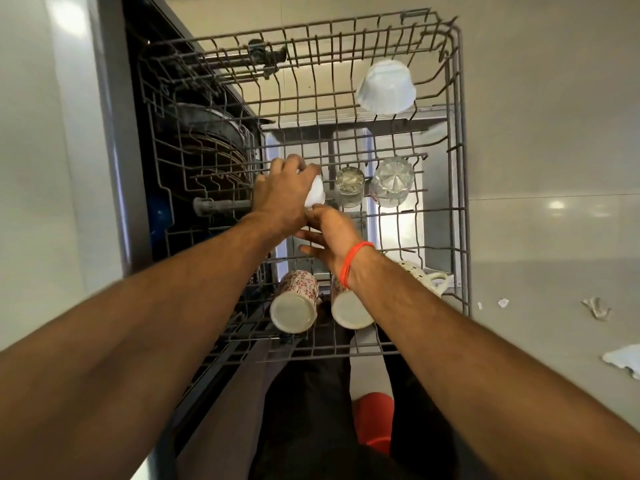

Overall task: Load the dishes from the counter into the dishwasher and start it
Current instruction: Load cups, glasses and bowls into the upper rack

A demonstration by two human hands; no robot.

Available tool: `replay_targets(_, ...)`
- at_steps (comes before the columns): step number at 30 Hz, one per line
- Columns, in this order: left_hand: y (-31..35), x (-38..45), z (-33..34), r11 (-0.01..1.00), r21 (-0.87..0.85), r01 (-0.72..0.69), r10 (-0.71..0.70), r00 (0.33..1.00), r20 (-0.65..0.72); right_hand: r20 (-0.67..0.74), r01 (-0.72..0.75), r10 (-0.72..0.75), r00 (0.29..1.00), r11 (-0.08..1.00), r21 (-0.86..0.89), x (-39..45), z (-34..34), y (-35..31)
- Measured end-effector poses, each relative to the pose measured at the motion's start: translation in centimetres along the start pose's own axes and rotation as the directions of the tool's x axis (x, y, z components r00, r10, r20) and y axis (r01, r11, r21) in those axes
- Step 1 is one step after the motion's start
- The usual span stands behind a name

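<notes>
Step in hand: we judge that we are seating a small white cup (316, 192) in the middle row of the pulled-out upper rack (459, 174).
Left hand: our left hand (282, 188) is curled over the cup from above and grips it, mouth side hidden.
Right hand: our right hand (329, 233) sits just beneath and beside the left; its fingertips appear to touch the cup's lower edge, but whether they pinch it or only steady it we cannot tell.
Where the cup is: over the tines at the rack's left-centre, just beside the glasses, not yet let go.
Doing it well: we should tip the cup mouth-down, settle it between two tines so it leans rather than rocks, and keep it from knocking the neighbouring glass; then release the upper hand first.
Glasses: two, a small clear glass (349, 185) and a larger faceted glass (391, 181), both inverted, side by side.
Patterned mugs: two showing their bases in the near row, left mug (294, 303) and right mug (349, 306); a third mug (424, 275) lies near the right wall with its handle out.
White bowl: one, the bowl (386, 86), upturned at the far right corner.
Lower rack: dark plates (204, 140) stand below on the left; we cannot count them.
Floor: a few paper scraps (597, 306) lie to the right.
</notes>
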State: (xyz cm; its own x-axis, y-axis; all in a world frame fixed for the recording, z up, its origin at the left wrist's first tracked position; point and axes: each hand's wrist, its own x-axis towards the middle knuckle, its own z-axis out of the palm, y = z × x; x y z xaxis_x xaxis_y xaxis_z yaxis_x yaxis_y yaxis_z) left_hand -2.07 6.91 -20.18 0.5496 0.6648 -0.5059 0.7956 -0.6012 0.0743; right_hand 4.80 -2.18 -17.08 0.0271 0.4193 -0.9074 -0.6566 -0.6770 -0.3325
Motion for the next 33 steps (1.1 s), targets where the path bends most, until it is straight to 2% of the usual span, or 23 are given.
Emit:
replay_targets(6, 0.1, 0.0, 0.4, 1.0, 0.005, 0.002, -0.002, 1.0, -0.007, -0.011, 0.0, -0.001, 1.0, 1.0, -0.022, 0.2, -0.1, 0.4)
replay_targets(8, 0.1, -0.6, 0.4, 0.998, -0.063, 0.013, -0.014, 1.0, -0.014, -0.008, 0.024, -0.024, 1.0, 0.999, -0.034, -0.2, -0.2, 0.5)
replay_targets(10, 0.1, -1.6, 0.6, 0.976, -0.204, 0.077, -0.089, 0.995, -0.052, -0.017, 0.055, -0.056, 0.998, 0.996, -0.067, -0.7, -0.4, 0.6)
replay_targets(12, 0.4, -3.3, 0.7, 0.888, -0.424, 0.179, -0.232, 0.97, -0.077, -0.041, 0.075, -0.08, 0.996, 0.991, -0.111, -1.5, -0.5, 0.4)
replay_targets(15, 1.7, -6.6, -0.1, 0.606, -0.739, 0.295, -0.427, 0.904, 0.01, -0.084, 0.08, -0.094, 0.992, 0.984, -0.156, -3.4, -1.0, -0.1)
replay_targets(17, 2.7, -9.5, -0.9, 0.429, -0.849, 0.308, -0.474, 0.877, 0.079, -0.095, 0.108, -0.125, 0.988, 0.98, -0.169, -5.4, -1.5, -0.4)
replay_targets(18, 3.1, -11.1, -1.4, 0.371, -0.881, 0.294, -0.476, 0.874, 0.092, -0.095, 0.133, -0.152, 0.984, 0.974, -0.184, -6.5, -1.7, -0.6)
replay_targets(26, 5.1, -23.0, -5.7, 0.14, -0.978, 0.157, -0.446, 0.892, 0.079, -0.048, 0.325, -0.341, 0.939, 0.923, -0.205, -16.9, -2.8, -0.5)
replay_targets(29, 5.5, -26.6, -7.8, 0.052, -0.994, 0.093, -0.51, 0.859, 0.053, 0.003, 0.384, -0.392, 0.92, 0.901, -0.203, -19.5, -2.9, -0.5)
replay_targets(33, 6.3, -30.6, -10.0, -0.005, -1.0, 0.004, -0.622, 0.783, 0.006, 0.111, 0.447, -0.434, 0.894, 0.854, -0.267, -22.8, -2.0, -0.6)
